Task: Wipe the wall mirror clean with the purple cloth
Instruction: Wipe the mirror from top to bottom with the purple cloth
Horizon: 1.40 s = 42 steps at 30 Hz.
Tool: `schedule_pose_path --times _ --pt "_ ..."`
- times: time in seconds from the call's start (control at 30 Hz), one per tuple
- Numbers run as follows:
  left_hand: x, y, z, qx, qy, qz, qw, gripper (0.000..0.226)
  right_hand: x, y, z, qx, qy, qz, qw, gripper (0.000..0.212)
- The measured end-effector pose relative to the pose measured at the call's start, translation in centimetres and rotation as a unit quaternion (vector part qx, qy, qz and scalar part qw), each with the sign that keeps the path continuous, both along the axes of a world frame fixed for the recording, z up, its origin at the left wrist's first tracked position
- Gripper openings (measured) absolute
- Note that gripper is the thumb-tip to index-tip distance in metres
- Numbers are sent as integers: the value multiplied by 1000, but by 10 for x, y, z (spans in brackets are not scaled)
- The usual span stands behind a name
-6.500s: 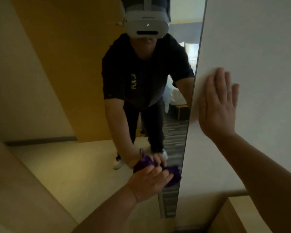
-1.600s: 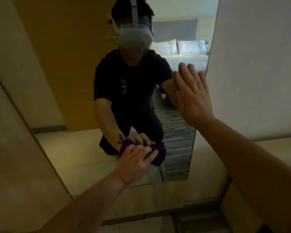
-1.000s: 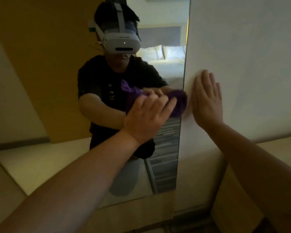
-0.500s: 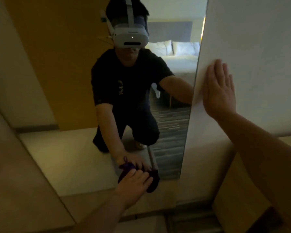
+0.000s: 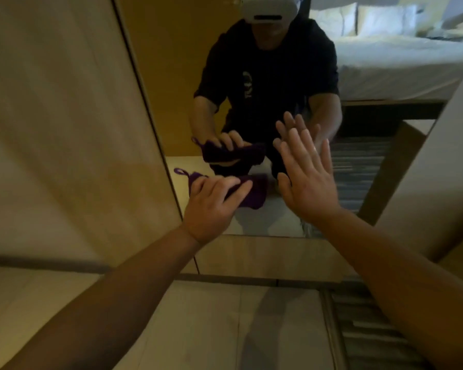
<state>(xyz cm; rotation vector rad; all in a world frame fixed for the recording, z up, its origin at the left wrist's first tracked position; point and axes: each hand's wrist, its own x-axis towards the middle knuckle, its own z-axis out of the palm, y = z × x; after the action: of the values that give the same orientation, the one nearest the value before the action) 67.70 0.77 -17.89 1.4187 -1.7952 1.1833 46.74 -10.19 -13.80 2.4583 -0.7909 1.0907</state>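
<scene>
Having left the wall, the right hand (image 5: 304, 180) is pressing spread on the wall mirror (image 5: 358, 161), probably smudging it; the left hand (image 5: 211, 206) is bunching the purple cloth (image 5: 254, 192) in its grip.

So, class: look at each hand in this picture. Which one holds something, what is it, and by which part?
The left hand holds the purple cloth, bunched, around its middle; its loop end pokes out. The right hand holds nothing, fingers spread.
</scene>
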Motion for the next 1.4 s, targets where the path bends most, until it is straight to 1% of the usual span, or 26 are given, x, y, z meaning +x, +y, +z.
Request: schedule_pose_path --times 0.1,0.17,0.2,0.23,0.3,0.33,0.4,0.5,0.57,0.63,0.7,0.8,0.83,0.87,0.9,0.93,0.97,1.0,1.07,1.13,1.17,1.23,1.3,1.37,1.4 --pt "29 2 29 -45 -5 22 999 33 22 -19 -4 -42 28 25 998 50" --pt "46 1 47 -62 -15 30 997 34 33 -37 1 -71 42 55 995 61" --pt "53 0 55 -70 -19 30 997 34 35 -41 1 -73 50 49 995 65" --pt "59 -2 61 -78 -23 27 996 34 36 -36 0 -63 61 17 996 63" --pt "68 -7 68 -90 -29 16 995 33 35 -23 -4 -54 46 -24 997 56" --pt "70 -10 70 -95 -32 9 995 33 34 -15 -5 -55 35 -36 997 56" --pt "74 -17 69 -104 -40 0 994 31 33 -10 -8 -40 56 -74 995 59" --pt "79 -29 55 -100 -61 -8 993 28 36 -18 -10 -24 76 -102 992 63" --pt "83 -38 37 -93 -68 -6 993 28 38 -26 -18 -47 72 -110 990 60" --pt "86 -47 16 -102 -71 1 992 29 41 -35 -23 -79 46 -94 991 58" --pt "86 -57 -1 -134 -71 11 988 30 47 -46 -30 -133 6 -81 988 59" --pt "83 -62 -29 -160 -68 -12 985 31 54 -57 -35 -186 -45 -68 979 62" --pt "84 -58 -44 -148 -75 -20 986 29 56 -59 -36 -199 -55 -61 976 63" --pt "85 -54 -65 -105 -85 -24 991 26 57 -60 -38 -206 -63 -53 975 64" --pt "86 -47 -89 -41 -86 -19 995 23 58 -61 -38 -208 -71 -44 975 63" --pt "87 -40 -116 25 -101 -20 994 25 59 -62 -39 -209 -77 -37 974 62" --pt "88 -33 -144 64 -112 -47 990 29 58 -63 -41 -212 -80 -34 973 61" --pt "90 -28 -172 90 -125 -65 986 34 57 -65 -43 -221 -82 -35 971 60" --pt "93 -19 -212 135 -116 -55 982 41 56 -67 -43 -226 -87 -39 970 59" --pt "88 -13 -234 199 -99 -49 974 43 55 -66 -42 -217 -84 -36 972 59" --pt "84 -9 -239 229 -86 -43 969 45 55 -65 -42 -214 -81 -35 973 59" --pt "71 -1 -235 260 -54 -34 964 49 54 -63 -38 -208 -70 -45 975 61" --pt "51 1 -209 231 -20 -54 971 47 52 -59 -34 -186 -55 -49 980 62" --pt "27 -3 -165 171 -4 -93 981 39 48 -52 -30 -159 -38 -38 986 62" --pt "17 -8 -139 126 -5 -109 986 35 44 -48 -27 -148 -31 -26 988 61"
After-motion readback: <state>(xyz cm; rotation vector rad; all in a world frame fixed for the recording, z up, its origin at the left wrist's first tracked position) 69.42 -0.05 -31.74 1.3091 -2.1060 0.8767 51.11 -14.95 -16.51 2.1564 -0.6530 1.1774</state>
